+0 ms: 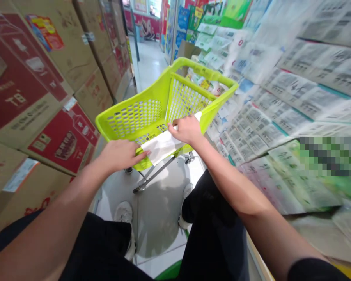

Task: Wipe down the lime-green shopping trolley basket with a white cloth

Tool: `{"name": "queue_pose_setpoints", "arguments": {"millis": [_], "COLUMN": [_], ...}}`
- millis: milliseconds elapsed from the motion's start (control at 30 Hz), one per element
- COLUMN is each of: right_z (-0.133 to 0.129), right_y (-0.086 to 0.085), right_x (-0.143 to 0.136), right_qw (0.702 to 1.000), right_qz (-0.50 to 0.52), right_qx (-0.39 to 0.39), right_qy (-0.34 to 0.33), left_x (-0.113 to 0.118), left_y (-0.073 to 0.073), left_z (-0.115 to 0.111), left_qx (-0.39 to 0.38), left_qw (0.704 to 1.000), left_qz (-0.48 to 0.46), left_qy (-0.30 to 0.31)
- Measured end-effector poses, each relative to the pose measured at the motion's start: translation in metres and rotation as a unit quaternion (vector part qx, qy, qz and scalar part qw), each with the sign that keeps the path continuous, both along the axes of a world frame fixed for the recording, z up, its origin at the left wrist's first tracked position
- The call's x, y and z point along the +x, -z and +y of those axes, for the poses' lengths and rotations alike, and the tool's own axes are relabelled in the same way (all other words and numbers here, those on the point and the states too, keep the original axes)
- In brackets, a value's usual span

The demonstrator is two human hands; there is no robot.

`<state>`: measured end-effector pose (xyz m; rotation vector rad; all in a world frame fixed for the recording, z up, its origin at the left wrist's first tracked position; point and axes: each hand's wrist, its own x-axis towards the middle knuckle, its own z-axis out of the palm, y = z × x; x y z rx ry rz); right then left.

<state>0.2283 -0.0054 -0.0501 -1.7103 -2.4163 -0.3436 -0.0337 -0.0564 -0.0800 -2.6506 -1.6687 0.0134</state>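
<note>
A bright green cart basket with perforated walls stands on a metal frame with wheels in front of me. My left hand is closed over the near rim at its left part. My right hand rests on the near rim further right, its fingers curled. Between the two hands a white cloth or paper lies over the rim, and both hands touch it. The inside of the basket shows no goods; a few packets are visible beyond its far wall.
Stacked cardboard boxes line the left side. Packaged goods in white and green wrapping are piled along the right. The tiled floor runs ahead between them. My shoes stand behind the cart, and something green lies low between my legs.
</note>
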Motion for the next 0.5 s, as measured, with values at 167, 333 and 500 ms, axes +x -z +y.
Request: {"name": "queue_pose_setpoints", "arguments": {"millis": [167,333,500], "right_z": [-0.006,-0.016,-0.059], "right_y": [-0.011,-0.02,-0.001], "right_x": [0.032,0.051,0.004], "right_qw": [0.999,0.993,0.999], "right_qz": [-0.003,-0.015,0.004], "right_qx": [0.014,0.024,-0.007], "right_qy": [0.039,0.112,-0.039], "left_x": [-0.008,-0.001,0.005], "left_y": [-0.004,-0.008,0.001], "left_z": [-0.003,-0.008,-0.003], "left_qx": [-0.016,-0.019,0.005], "left_qw": [0.999,0.998,0.999], "left_qz": [-0.012,-0.039,0.017], "left_qy": [0.035,0.046,0.052]}}
